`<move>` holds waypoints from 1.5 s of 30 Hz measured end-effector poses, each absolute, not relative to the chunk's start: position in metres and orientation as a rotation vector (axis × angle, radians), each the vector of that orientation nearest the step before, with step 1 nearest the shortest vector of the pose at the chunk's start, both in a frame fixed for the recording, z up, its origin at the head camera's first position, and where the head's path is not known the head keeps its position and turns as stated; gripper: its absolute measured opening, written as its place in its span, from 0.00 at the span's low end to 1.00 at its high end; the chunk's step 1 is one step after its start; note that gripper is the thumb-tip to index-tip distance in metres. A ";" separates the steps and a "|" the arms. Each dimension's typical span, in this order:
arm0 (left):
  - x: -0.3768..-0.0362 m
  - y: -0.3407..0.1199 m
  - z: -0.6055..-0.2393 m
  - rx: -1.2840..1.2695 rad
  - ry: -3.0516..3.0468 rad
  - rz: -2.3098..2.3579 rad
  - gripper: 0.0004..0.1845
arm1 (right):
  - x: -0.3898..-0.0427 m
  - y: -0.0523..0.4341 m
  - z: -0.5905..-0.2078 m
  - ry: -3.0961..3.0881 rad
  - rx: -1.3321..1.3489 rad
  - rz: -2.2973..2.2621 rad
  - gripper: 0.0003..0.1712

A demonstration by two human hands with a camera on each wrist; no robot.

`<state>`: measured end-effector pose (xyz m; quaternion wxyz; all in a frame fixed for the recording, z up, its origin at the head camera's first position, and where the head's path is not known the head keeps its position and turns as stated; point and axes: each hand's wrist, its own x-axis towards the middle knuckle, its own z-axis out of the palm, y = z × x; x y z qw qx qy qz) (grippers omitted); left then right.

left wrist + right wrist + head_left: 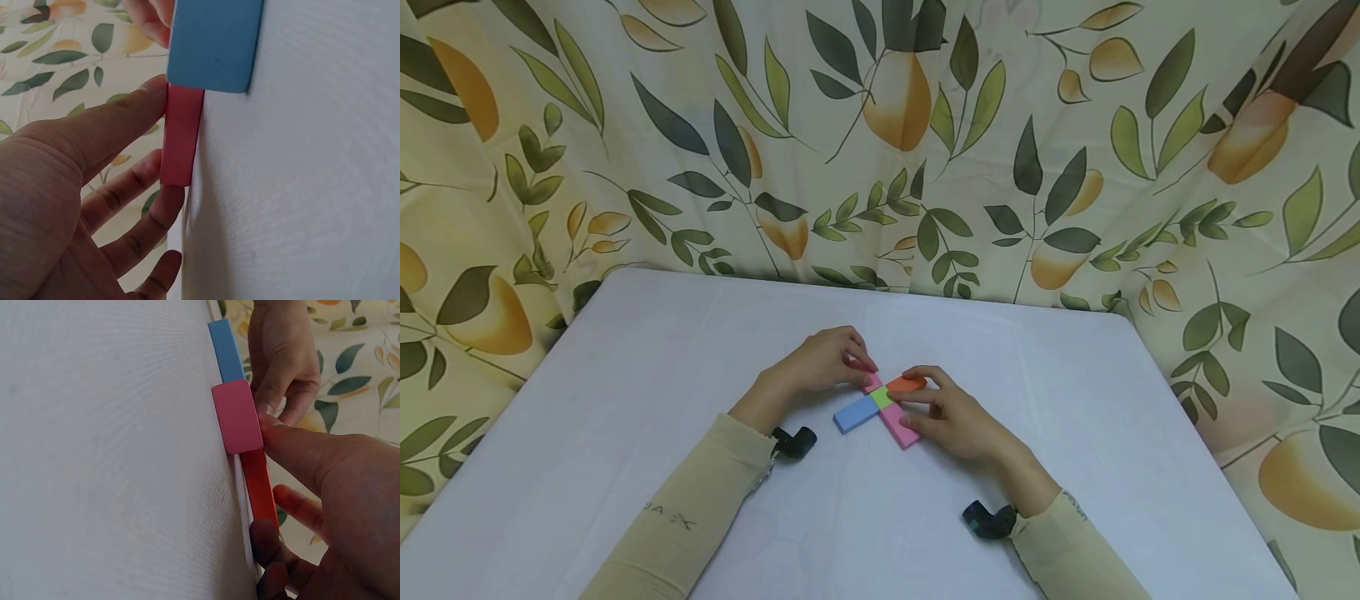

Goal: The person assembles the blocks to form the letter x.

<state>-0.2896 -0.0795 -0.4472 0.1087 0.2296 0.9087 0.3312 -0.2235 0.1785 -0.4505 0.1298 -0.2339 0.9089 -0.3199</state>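
At the middle of the white surface, a small cross of flat coloured blocks is being assembled. A pink block lies lengthwise toward the person, a blue block extends to its left, and a small green block is seen at the crossing, though whether it rests on top of the pink one or sits flush with it cannot be told. An orange block is gripped by the right hand, whose fingers are curled round it, with the thumb laid along the pink block's edge in the right wrist view. The orange piece is held at the right of the crossing, raised slightly or only just touching down.

The left hand is placed at the far end of the pink block; its fingers are pressed against the block's side in a light pinch, as the left wrist view shows.

The risk is judged to lie in the loose fit of the pieces. The blocks appear light and smooth, so a sideways push from the orange block could slide the green piece out of the crossing or swing the blue one out of line. If the left hand's hold is released too early, the pink block could be dragged along by the right thumb. A tilted release could leave the orange block propped on a neighbour's edge.
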 end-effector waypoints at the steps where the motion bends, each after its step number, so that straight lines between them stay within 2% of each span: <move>1: -0.290 -0.080 -0.447 0.677 2.673 0.975 0.09 | -0.223 0.178 -0.450 2.640 -0.672 -0.927 0.20; 16: -0.291 -0.080 -0.449 0.704 2.676 0.990 0.08 | -0.224 0.178 -0.450 2.635 -0.648 -0.919 0.20; 45: -0.290 -0.078 -0.447 0.667 2.698 0.931 0.19 | -0.222 0.179 -0.450 2.644 -0.673 -0.915 0.20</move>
